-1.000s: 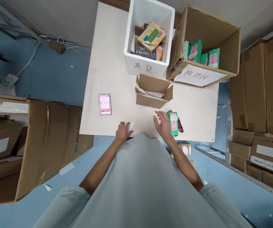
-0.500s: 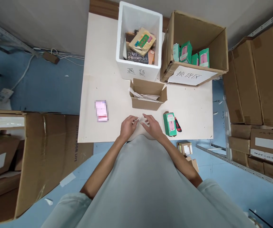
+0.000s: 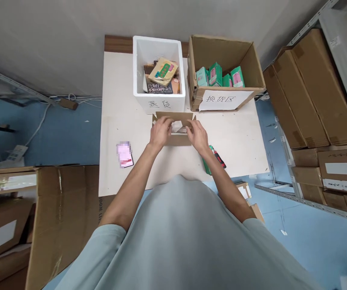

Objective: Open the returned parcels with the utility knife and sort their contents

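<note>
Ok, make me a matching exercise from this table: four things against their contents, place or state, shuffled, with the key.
1. white foam box
2. large carton
3. small carton
4. phone

A. green-and-pink boxes inside
B. mostly pink, lying left of the left arm
C. left hand and right hand at its open top
D. books inside

Pairs: 1-D, 2-A, 3-C, 4-B

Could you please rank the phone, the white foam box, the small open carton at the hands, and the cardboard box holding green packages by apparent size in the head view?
1. Cardboard box
2. White foam box
3. Open carton, partly hidden
4. Phone
</note>
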`<state>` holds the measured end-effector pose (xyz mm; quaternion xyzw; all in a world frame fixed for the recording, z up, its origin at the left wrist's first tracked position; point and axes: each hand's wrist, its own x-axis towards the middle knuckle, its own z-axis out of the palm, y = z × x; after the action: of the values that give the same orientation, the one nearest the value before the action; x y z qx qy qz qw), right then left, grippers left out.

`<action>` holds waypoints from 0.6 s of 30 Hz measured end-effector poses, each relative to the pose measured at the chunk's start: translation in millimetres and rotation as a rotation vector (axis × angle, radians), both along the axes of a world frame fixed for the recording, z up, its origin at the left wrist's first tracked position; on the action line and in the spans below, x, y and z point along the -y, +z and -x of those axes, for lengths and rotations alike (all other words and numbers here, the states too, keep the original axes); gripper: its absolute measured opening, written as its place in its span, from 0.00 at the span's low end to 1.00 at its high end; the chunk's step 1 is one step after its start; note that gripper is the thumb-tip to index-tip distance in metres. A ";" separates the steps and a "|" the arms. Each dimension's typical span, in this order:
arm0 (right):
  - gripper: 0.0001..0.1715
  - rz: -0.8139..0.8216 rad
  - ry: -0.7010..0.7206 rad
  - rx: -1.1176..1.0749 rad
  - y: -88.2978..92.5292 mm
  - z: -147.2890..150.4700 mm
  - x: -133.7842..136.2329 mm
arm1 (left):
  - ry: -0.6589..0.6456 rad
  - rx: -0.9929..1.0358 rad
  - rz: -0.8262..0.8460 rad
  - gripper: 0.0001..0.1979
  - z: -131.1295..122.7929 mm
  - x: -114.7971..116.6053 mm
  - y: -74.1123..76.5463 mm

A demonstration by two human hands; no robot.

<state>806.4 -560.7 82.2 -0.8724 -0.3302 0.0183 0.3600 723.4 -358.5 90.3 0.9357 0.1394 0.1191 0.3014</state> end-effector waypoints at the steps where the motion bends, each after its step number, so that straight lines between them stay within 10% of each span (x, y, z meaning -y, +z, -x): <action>1: 0.26 0.025 -0.045 -0.003 -8.8 3.6 16.8 | 0.011 0.007 0.000 0.17 6.9 2.2 -5.7; 9: 0.50 0.641 -0.378 -0.367 -72.0 80.5 155.3 | 0.061 0.169 0.196 0.13 107.1 77.2 -8.7; 14: 0.64 0.740 -0.354 -0.531 -90.3 103.8 179.4 | 0.023 0.093 0.400 0.13 117.6 131.0 -8.0; 18: 0.58 0.669 -0.379 -0.600 -99.4 98.9 177.2 | 0.024 -0.102 0.539 0.14 98.6 152.7 -38.1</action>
<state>707.5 -737.9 -17.2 -0.9413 -0.0232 0.3082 0.1360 624.8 -511.3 52.3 0.8249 0.1923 0.0340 0.5305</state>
